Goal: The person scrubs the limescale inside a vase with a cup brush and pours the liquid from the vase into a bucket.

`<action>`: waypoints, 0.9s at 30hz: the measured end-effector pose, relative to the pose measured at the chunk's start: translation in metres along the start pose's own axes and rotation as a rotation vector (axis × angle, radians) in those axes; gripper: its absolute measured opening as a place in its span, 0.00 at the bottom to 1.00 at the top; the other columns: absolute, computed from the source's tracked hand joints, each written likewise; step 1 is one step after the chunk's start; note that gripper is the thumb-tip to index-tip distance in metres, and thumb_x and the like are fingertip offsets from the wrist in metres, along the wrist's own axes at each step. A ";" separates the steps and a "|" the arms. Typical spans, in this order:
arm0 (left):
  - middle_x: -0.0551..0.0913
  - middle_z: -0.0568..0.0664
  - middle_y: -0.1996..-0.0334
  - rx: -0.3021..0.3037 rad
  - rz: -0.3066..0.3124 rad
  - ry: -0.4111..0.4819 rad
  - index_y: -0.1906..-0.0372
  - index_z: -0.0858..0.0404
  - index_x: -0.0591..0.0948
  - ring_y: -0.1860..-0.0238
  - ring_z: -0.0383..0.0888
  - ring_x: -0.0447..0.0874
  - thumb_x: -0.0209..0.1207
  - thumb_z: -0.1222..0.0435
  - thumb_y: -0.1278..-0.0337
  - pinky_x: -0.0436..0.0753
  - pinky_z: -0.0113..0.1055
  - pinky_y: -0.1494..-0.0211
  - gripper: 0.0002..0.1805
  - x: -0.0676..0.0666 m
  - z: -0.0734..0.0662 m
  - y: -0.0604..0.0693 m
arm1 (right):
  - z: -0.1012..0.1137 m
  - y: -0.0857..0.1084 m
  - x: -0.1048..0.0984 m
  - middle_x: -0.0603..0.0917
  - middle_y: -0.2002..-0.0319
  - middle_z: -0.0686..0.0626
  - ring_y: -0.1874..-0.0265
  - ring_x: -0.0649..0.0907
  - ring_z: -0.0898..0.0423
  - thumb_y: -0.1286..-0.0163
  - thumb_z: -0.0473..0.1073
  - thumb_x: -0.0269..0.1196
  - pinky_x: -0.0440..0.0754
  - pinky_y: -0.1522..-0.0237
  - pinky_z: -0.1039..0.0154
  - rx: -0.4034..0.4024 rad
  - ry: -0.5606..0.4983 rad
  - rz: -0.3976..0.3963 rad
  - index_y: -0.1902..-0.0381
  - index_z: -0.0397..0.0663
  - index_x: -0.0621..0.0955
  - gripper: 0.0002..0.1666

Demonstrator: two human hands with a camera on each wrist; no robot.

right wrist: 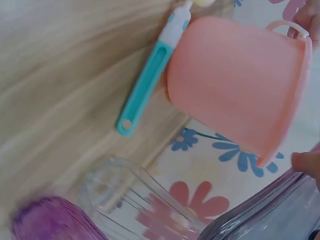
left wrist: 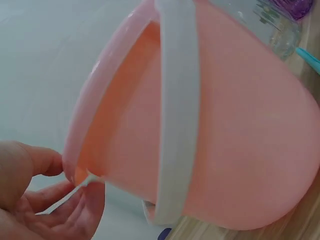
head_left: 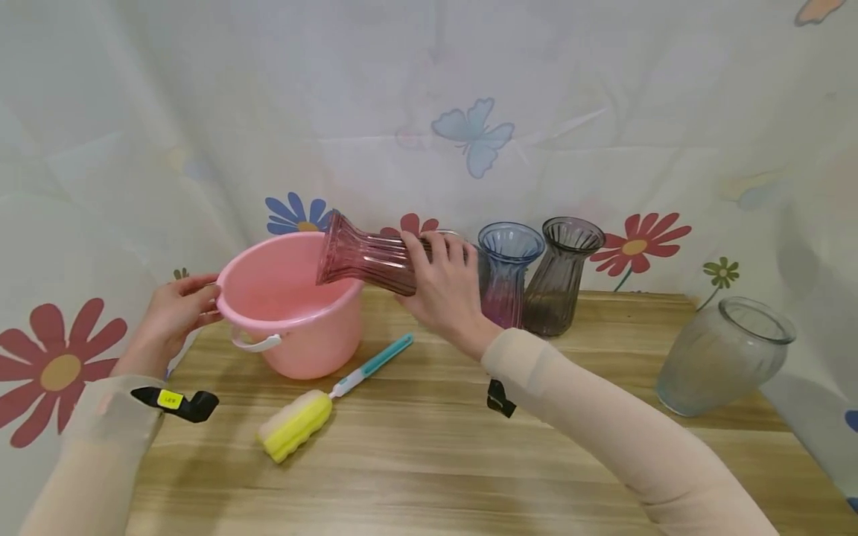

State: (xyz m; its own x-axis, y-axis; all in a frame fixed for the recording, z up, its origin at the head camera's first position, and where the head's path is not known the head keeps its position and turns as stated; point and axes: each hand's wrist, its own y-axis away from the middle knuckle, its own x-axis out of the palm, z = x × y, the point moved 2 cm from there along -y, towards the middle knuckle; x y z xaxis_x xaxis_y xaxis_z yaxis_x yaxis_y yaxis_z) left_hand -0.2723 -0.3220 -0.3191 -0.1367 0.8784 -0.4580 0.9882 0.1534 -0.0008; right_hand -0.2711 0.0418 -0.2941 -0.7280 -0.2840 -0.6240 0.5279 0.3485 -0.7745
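With its thumb and fingers, my left hand [head_left: 170, 316] pinches the left rim of a pink bucket [head_left: 311, 346] that stands on the table. The bucket's white handle [left wrist: 180, 110] hangs down its side in the left wrist view. My right hand [head_left: 445, 286] grips a ribbed glass vase [head_left: 375, 260], reddish at its flared mouth and darker toward its base. The vase is tipped almost onto its side, its mouth over the bucket's right rim. Whether liquid runs from it, I cannot tell. The palm side of the right hand is hidden in the head view.
A bottle brush [head_left: 295, 424] with a yellow sponge head and teal handle lies before the bucket. Behind the right hand stand a blue-purple vase [head_left: 509, 275], a dark grey vase [head_left: 563, 275] and a clear glass vase [right wrist: 145, 195]. A frosted vase [head_left: 720, 357] stands far right.
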 end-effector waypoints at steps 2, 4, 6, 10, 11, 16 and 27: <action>0.67 0.57 0.45 0.015 -0.079 -0.050 0.33 0.67 0.60 0.63 0.30 0.75 0.46 0.53 0.36 0.79 0.21 0.62 0.32 0.001 -0.001 0.004 | -0.001 0.006 0.002 0.72 0.47 0.44 0.48 0.70 0.44 0.59 0.65 0.70 0.66 0.48 0.47 0.036 -0.048 -0.001 0.38 0.53 0.65 0.52; 0.69 0.57 0.44 0.035 -0.189 -0.119 0.35 0.65 0.64 0.58 0.36 0.74 0.47 0.53 0.37 0.77 0.20 0.64 0.30 0.002 -0.007 0.008 | -0.002 0.013 0.003 0.72 0.47 0.44 0.49 0.70 0.44 0.59 0.65 0.70 0.67 0.49 0.47 0.062 -0.091 0.001 0.38 0.52 0.65 0.52; 0.72 0.57 0.45 0.077 -0.308 -0.171 0.37 0.62 0.68 0.54 0.43 0.74 0.48 0.54 0.39 0.76 0.24 0.61 0.27 0.004 -0.016 0.014 | -0.003 0.020 0.005 0.72 0.46 0.44 0.49 0.71 0.44 0.60 0.64 0.71 0.68 0.50 0.47 0.086 -0.135 0.009 0.38 0.51 0.64 0.53; 0.76 0.57 0.49 0.288 -0.454 -0.210 0.44 0.61 0.75 0.51 0.52 0.75 0.51 0.58 0.41 0.76 0.35 0.53 0.21 0.018 -0.043 0.028 | -0.006 0.032 0.007 0.72 0.47 0.45 0.50 0.72 0.45 0.61 0.64 0.71 0.71 0.51 0.48 0.128 -0.234 0.031 0.39 0.49 0.63 0.54; 0.77 0.57 0.51 0.359 -0.471 -0.211 0.47 0.62 0.76 0.53 0.52 0.76 0.52 0.60 0.42 0.76 0.34 0.52 0.19 0.024 -0.050 0.032 | -0.007 0.034 0.007 0.72 0.47 0.45 0.50 0.73 0.46 0.61 0.64 0.71 0.72 0.51 0.48 0.135 -0.262 0.039 0.39 0.48 0.63 0.54; 0.82 0.57 0.61 0.762 -0.448 -0.186 0.57 0.68 0.81 0.63 0.49 0.78 0.58 0.70 0.49 0.71 0.18 0.60 0.12 0.055 -0.075 0.049 | -0.012 0.044 0.011 0.73 0.47 0.47 0.49 0.74 0.49 0.60 0.61 0.72 0.71 0.46 0.51 0.176 -0.423 0.113 0.38 0.48 0.63 0.54; 0.80 0.55 0.51 0.987 0.069 -0.220 0.47 0.67 0.74 0.54 0.48 0.81 0.64 0.71 0.57 0.82 0.36 0.56 0.26 0.152 -0.069 0.068 | -0.025 0.076 0.016 0.69 0.40 0.49 0.42 0.72 0.53 0.56 0.53 0.73 0.71 0.42 0.51 0.414 -0.841 0.381 0.33 0.54 0.56 0.56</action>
State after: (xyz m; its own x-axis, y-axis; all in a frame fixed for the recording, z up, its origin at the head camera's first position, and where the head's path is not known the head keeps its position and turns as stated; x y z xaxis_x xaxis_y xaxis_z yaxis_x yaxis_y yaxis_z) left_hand -0.2305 -0.1468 -0.3276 -0.1596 0.7531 -0.6383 0.6231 -0.4247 -0.6568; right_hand -0.2537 0.0864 -0.3609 -0.0194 -0.8115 -0.5841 0.8872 0.2554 -0.3842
